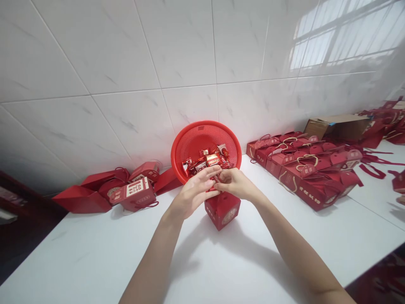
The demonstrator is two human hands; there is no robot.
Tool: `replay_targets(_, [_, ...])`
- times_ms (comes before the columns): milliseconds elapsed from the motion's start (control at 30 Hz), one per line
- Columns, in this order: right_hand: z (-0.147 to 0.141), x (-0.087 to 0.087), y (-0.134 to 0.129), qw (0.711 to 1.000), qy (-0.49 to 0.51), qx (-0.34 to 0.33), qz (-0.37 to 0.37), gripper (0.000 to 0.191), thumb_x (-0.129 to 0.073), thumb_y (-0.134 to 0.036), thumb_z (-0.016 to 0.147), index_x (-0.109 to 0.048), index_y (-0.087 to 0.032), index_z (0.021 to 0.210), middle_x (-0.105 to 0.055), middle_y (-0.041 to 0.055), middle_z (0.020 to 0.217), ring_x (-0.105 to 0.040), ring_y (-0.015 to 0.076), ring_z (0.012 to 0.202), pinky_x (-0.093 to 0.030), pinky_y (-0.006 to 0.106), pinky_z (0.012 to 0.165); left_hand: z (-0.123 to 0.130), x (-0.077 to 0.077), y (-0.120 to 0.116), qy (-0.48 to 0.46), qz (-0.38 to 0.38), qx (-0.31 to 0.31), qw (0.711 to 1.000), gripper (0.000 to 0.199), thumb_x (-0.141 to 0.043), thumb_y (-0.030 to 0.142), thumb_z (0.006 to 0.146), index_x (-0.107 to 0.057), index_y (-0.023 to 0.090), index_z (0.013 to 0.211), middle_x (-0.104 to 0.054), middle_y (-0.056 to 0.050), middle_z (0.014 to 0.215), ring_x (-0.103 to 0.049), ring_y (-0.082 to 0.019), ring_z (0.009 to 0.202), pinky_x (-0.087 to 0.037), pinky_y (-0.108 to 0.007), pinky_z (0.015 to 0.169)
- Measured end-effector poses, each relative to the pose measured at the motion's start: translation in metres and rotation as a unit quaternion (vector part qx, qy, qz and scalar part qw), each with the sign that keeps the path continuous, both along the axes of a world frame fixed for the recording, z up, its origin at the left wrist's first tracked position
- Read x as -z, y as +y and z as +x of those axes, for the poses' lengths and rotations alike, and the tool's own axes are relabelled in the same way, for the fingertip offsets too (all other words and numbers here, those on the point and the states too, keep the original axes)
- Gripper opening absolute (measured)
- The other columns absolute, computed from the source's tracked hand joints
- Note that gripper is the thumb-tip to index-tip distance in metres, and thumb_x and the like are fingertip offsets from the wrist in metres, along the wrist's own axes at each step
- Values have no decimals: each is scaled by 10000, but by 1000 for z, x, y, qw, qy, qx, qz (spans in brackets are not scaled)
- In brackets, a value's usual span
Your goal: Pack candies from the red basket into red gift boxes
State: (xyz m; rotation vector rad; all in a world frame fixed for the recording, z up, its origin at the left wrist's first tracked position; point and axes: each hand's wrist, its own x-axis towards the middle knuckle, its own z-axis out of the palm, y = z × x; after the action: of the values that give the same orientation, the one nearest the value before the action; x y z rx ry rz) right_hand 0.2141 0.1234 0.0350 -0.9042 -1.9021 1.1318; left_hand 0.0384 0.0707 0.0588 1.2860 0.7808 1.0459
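A small red gift box (222, 213) with gold print stands on the white table, right below my hands. My left hand (196, 189) is beside its top with the fingers stretched and apart. Over the box's top edge, my right hand (234, 182) has thumb and fingertips pinched together. Some red shows between the two hands, but I cannot tell whether it is a wrapped candy or a flap of the box. Just behind, a red plastic basket (177, 153) leans toward the tiled wall with several wrapped candies (213, 159) in it.
Several red gift boxes (139, 194) lie at the left, some tilted. At the right stand rows of red boxes with cord handles (300, 169). Beyond them are a cardboard box (335, 124) and red ribbons (375, 169). Another person's hand (401, 196) shows at the right edge.
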Motion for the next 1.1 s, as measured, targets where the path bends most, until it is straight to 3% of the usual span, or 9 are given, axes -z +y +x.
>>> replay_targets(100, [2,-1,-1,999,37,27,4,313,-660,-358,791,-456,-202,612,-501,-40,571,-497,115,579,-369,236,529,3,5,2,63,30,-30,997,643,-795,405,720,-594,249,1311,-513,-116,1473,-531,-318,1292,-522,-413,984])
replay_targets(167, [4,-5,-3,996,82,32,-3,281,-649,-383,809,-490,-201,666,-562,-21,632,-558,139,631,-435,252,578,7,11,5,134,60,-93,985,667,-804,362,712,-571,249,1327,-531,-114,1439,-579,-288,1206,-544,-385,916])
replay_targets(267, [6,-9,-4,990,136,21,-16,290,-667,-418,808,-508,-200,703,-594,-9,691,-608,157,681,-497,280,648,14,23,11,252,115,-201,940,662,-795,334,704,-577,250,1323,-561,-104,1354,-625,-241,1046,-548,-375,865])
replay_targets(367, [8,-11,-3,988,152,8,-27,298,-684,-417,797,-505,-200,699,-582,-19,673,-628,159,679,-512,281,657,18,35,17,321,168,-243,900,529,-765,343,724,-646,239,1229,-590,-89,1248,-609,-251,1087,-508,-403,970])
replay_targets(467, [11,-11,-1,988,148,-5,-33,297,-696,-402,794,-505,-201,688,-624,-9,669,-646,163,685,-518,276,656,20,42,22,357,196,-244,880,340,-735,368,746,-709,226,1055,-616,-86,1202,-580,-277,1153,-464,-431,1033])
replay_targets(567, [13,-11,-1,986,155,-13,-55,286,-707,-384,792,-514,-200,686,-671,3,686,-665,163,691,-538,281,674,20,45,25,363,199,-224,882,247,-699,373,769,-711,214,958,-640,-82,1179,-598,-271,1125,-471,-418,1019])
replay_targets(833, [14,-4,7,958,189,-55,-206,316,-731,-388,800,-474,-217,734,-718,7,690,-722,177,678,-595,313,692,21,53,31,326,143,-111,928,297,-659,337,785,-664,209,1053,-716,-36,1045,-642,-255,1038,-494,-352,917])
replay_targets(1000, [12,4,12,956,163,-67,-235,290,-684,-363,849,-453,-214,757,-706,18,649,-703,166,622,-564,249,552,20,62,35,358,132,-91,920,189,-651,358,755,-560,195,787,-650,7,821,-608,-205,825,-488,-316,794])
replay_targets(1100, [10,7,13,957,151,-67,-237,266,-684,-328,843,-468,-205,749,-658,-6,592,-675,150,595,-557,234,531,20,65,36,362,141,-83,918,175,-631,331,745,-511,205,748,-610,21,782,-588,-189,785,-478,-303,776])
